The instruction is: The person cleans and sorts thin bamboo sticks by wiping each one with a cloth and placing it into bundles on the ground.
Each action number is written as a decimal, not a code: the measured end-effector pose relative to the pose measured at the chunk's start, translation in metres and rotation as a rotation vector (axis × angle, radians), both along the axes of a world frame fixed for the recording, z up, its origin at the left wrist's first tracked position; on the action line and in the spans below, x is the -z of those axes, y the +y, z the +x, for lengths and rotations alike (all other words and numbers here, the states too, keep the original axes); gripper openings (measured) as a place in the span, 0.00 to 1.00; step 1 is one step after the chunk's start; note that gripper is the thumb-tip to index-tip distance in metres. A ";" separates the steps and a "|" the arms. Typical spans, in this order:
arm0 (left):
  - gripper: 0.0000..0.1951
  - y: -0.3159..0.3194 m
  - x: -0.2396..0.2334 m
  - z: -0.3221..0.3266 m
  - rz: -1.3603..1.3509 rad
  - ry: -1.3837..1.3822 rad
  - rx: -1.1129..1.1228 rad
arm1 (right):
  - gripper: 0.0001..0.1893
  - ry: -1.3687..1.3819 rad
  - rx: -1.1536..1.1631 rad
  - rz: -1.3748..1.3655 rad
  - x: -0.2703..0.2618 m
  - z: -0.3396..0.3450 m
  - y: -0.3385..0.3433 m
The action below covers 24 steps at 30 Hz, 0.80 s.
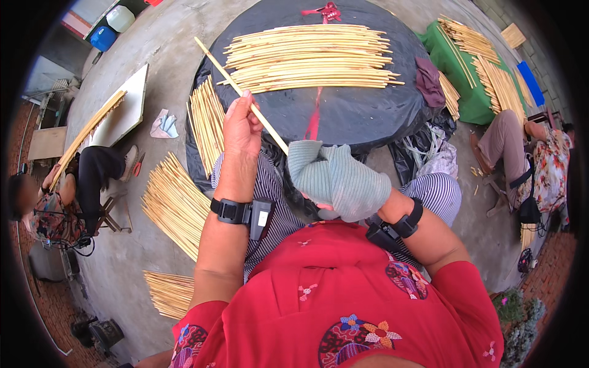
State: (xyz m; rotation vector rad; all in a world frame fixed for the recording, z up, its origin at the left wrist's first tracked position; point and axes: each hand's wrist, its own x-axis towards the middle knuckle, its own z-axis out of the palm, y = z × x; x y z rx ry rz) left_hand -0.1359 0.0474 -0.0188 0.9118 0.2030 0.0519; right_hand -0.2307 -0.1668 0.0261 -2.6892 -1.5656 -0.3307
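Observation:
My left hand (243,120) grips a thin, pale-yellow peeled stick (220,68) between thumb and fingers. The stick slants down from upper left to the ribbed grey-green knit cloth (338,177), where its lower end disappears. My right hand is mostly hidden under that cloth, which is bunched around it; a bit of fingers (326,207) shows at the lower edge. Before me, a row of similar sticks (313,57) lies crosswise on a round table covered with black plastic sheeting (363,108). A red strip of fabric (314,122) runs under the row.
Bundles of sticks lie at my left (177,204), (205,124). A purple cloth (429,82) rests on the table's right edge. Seated people work at left (99,179) and right (504,152). Beyond stands a green-covered bench (453,78) bearing sticks. Pliers (139,164) lie on the floor.

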 end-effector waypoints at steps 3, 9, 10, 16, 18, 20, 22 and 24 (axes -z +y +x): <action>0.10 0.004 0.004 0.002 -0.055 0.052 -0.125 | 0.23 0.057 -0.103 -0.010 -0.010 -0.001 -0.010; 0.09 0.015 0.008 0.006 -0.120 0.053 -0.077 | 0.23 0.405 -0.128 0.254 -0.013 0.011 -0.030; 0.09 0.016 0.008 0.005 -0.122 0.091 -0.064 | 0.26 0.448 -0.067 0.288 -0.014 0.014 -0.038; 0.09 0.011 0.009 0.004 -0.117 0.086 -0.061 | 0.41 0.204 0.275 0.642 -0.010 0.034 -0.044; 0.09 0.008 0.008 0.003 -0.108 0.092 -0.037 | 0.44 0.352 0.204 0.750 -0.012 0.033 -0.037; 0.09 0.003 0.007 0.002 -0.086 0.074 0.003 | 0.39 0.354 0.327 0.405 -0.017 0.029 -0.034; 0.09 -0.004 0.007 0.000 -0.058 0.040 0.059 | 0.35 0.260 0.336 0.334 -0.020 0.025 -0.027; 0.09 -0.010 0.006 -0.001 -0.024 0.079 0.099 | 0.34 0.157 0.417 0.306 -0.020 0.023 -0.021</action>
